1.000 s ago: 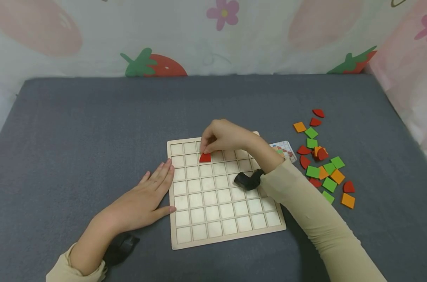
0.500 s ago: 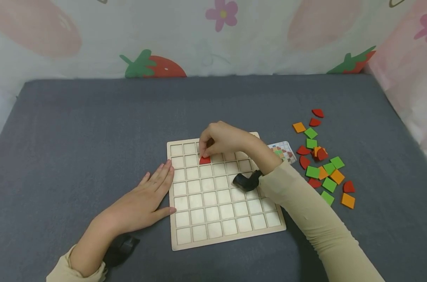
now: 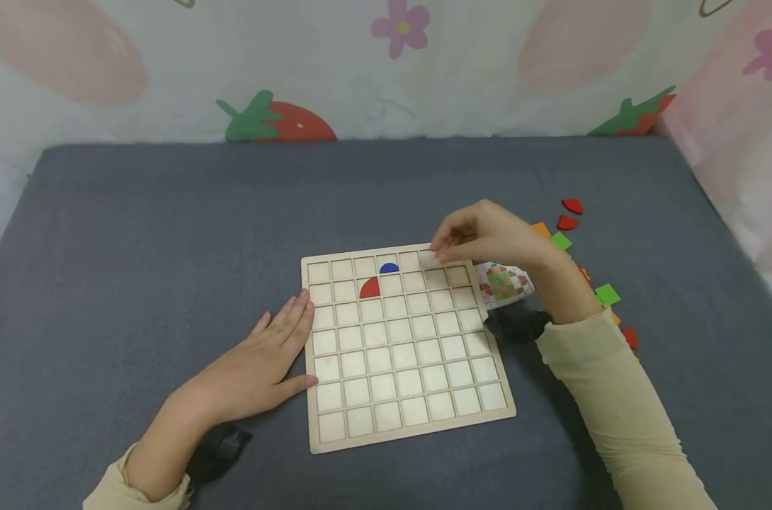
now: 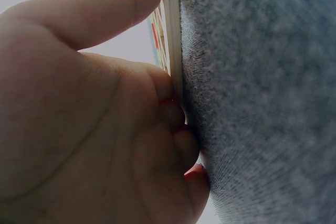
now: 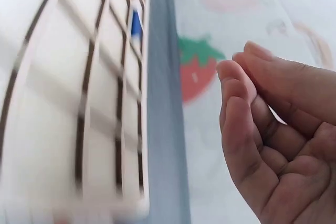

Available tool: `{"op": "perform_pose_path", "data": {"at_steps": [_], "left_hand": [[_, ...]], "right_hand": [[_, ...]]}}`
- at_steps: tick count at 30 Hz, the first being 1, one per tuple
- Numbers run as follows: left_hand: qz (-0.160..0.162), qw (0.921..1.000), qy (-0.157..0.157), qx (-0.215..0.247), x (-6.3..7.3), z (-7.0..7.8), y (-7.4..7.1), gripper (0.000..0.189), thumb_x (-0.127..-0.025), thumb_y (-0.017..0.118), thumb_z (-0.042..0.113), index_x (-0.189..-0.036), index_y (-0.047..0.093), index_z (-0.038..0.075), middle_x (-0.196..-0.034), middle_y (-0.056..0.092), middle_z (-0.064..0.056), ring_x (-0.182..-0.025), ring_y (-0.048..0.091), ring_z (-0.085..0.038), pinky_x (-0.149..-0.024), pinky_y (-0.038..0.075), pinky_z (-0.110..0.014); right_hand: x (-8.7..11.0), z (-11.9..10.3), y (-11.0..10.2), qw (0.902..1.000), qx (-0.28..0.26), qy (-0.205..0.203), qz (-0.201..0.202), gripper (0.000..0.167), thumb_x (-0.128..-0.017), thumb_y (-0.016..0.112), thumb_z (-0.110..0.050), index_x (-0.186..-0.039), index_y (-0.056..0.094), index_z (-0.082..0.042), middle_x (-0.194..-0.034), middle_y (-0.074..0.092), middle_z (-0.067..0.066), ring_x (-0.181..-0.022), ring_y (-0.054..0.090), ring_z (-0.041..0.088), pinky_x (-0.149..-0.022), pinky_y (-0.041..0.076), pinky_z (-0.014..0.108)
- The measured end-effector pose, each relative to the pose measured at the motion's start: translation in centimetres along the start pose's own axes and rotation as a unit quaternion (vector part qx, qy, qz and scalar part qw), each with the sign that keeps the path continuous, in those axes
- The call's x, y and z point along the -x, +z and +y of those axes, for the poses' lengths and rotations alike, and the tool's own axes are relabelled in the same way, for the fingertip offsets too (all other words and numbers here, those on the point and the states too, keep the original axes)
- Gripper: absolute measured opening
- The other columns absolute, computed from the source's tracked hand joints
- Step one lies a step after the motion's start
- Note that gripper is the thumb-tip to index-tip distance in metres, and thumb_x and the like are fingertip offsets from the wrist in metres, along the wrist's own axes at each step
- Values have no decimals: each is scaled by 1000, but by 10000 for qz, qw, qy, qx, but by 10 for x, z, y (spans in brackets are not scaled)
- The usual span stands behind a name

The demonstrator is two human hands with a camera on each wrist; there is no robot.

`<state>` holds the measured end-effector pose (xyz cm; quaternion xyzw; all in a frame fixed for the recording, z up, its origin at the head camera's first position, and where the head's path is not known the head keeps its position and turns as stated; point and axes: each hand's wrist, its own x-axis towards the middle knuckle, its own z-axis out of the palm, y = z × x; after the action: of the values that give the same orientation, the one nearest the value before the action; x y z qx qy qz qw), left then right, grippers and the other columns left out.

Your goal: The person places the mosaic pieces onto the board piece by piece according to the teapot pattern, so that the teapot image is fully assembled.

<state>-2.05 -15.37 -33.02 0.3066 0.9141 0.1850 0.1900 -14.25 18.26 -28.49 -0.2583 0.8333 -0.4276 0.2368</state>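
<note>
A wooden grid board (image 3: pixel 399 354) lies on the grey cloth, slightly turned. In its upper rows sit a red quarter-circle tile (image 3: pixel 370 287) and, one row higher and a column to the right, a blue half-circle tile (image 3: pixel 389 268). My left hand (image 3: pixel 265 365) lies flat at the board's left side, straight fingertips and thumb tip touching the rim. Above the board's top right corner hovers my right hand (image 3: pixel 488 230). Its fingers bend loosely toward the thumb with nothing between them, as the right wrist view of that hand (image 5: pixel 278 124) shows.
A pattern card (image 3: pixel 503 285) lies right of the board, partly under the right wrist's black camera (image 3: pixel 518 324). Beyond it are scattered tiles, with green ones (image 3: pixel 608 294) and red ones (image 3: pixel 573 205) showing; the right arm hides many. A printed curtain (image 3: pixel 462 78) hangs behind the table.
My right hand has let go of the red tile, which stays in its square, and moved right and up. The blue half-circle, earlier hidden under it, now shows. My left hand has kept still.
</note>
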Motion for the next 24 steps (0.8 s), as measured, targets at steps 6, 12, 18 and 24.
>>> {"op": "perform_pose_path", "data": {"at_steps": [6, 12, 18, 24], "left_hand": [[-135, 9998, -131, 117, 3, -1, -1, 89, -93, 57, 42, -150, 4, 0, -157, -6, -14, -143, -1, -30, -111, 10, -55], [-141, 9994, -195, 250, 6, -1, -2, 95, -90, 58, 48, -151, 0, 2, -157, -9, -13, -143, -2, -28, -111, 8, -55], [-144, 9993, -181, 279, 5, -1, -3, 96, -90, 59, 46, -150, -1, 2, -157, -11, -12, -143, -3, -29, -111, 7, -55], [-172, 9994, -122, 274, 4, -1, -5, 96, -90, 58, 47, -150, -1, 2, -157, -12, -11, -143, -4, -28, -112, 7, -54]], "right_hand": [[37, 22, -27, 9926, -190, 653, 1001, 20, -88, 66, -9, -103, 66, 6, -96, 67, 11, -90, 62, 29, -78, 52, 34], [52, 42, -44, 9741, -81, 1276, 1864, 24, -89, 67, -15, -105, 66, 4, -92, 66, 3, -86, 61, 24, -75, 51, 29], [60, 62, -55, 9545, 23, 1933, 2272, 33, -90, 66, -22, -111, 63, 3, -91, 66, -2, -87, 58, 14, -81, 45, 30], [70, 76, -60, 9431, 246, 2210, 2472, 35, -93, 62, -18, -117, 60, 7, -93, 64, -6, -85, 53, 3, -91, 42, 41]]}}
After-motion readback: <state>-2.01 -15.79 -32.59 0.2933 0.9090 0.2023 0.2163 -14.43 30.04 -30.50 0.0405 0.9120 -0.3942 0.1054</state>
